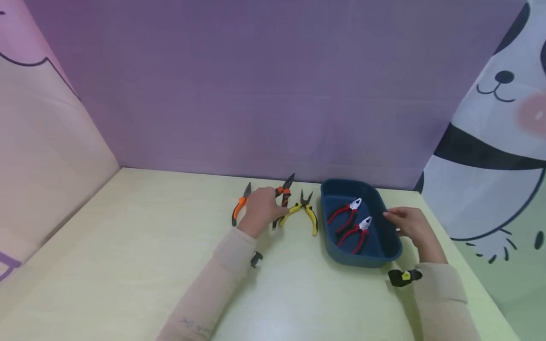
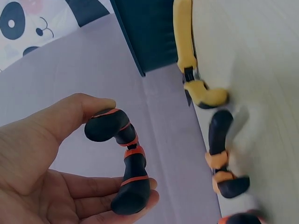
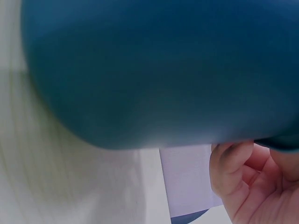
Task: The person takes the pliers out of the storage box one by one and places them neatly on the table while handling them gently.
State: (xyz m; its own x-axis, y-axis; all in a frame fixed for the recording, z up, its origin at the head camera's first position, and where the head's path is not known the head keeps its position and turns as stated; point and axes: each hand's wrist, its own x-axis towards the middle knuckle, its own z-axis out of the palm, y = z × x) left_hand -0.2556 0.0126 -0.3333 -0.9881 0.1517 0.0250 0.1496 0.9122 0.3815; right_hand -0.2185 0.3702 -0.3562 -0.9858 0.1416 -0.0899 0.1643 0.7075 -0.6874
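In the head view my left hand (image 1: 262, 206) is over the back middle of the table. Its thumb and fingers grip the handles of black pliers with orange stripes (image 2: 134, 172), raised off the table in the left wrist view. Close by are yellow-handled pliers (image 1: 315, 222) with spread handles and orange-and-black pliers (image 1: 241, 203). My right hand (image 1: 411, 225) pinches the right rim of a dark blue bin (image 1: 362, 260). Two red-handled pliers, an upper pair (image 1: 354, 205) and a lower pair (image 1: 364, 225), lie inside it.
The pale table (image 1: 141, 237) meets a purple backdrop (image 1: 256, 94) just behind the tools and bin. A panda-print panel (image 1: 482, 142) stands along the right edge. More orange-and-black handles (image 2: 219, 161) appear beside the yellow pair in the left wrist view.
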